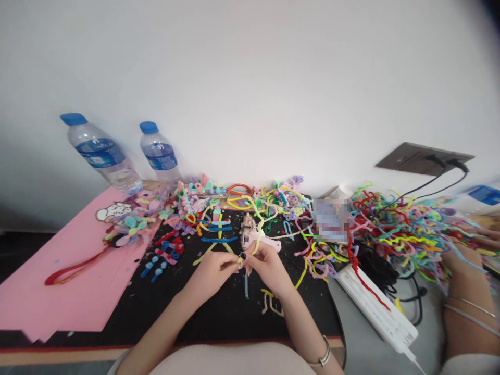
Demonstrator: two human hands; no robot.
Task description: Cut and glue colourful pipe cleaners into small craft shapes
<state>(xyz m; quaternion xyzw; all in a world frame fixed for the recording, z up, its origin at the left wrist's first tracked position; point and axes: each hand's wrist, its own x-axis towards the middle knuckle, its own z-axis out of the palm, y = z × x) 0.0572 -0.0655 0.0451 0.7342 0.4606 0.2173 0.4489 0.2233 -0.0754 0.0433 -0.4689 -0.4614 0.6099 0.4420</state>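
My left hand (220,264) and my right hand (266,262) meet over the black mat (183,312), their fingertips pinched together on a pale yellow pipe cleaner (259,233). Its free length rises from between the fingers and curves up toward the back of the table. A small dark spot shows at the fingertips; I cannot make out what it is. Just behind the hands lies a white glue gun (269,242). Left of it, blue pipe cleaners (219,240) lie across yellow ones. Short cream bent pieces (269,304) rest near my right wrist.
Piles of coloured pipe cleaners (406,229) line the wall. Two water bottles (159,153) stand back left beside pink paper (66,281) bearing a red strap (74,272). At right are a white power strip (378,307), black cables (375,265) and another person's arm (469,297).
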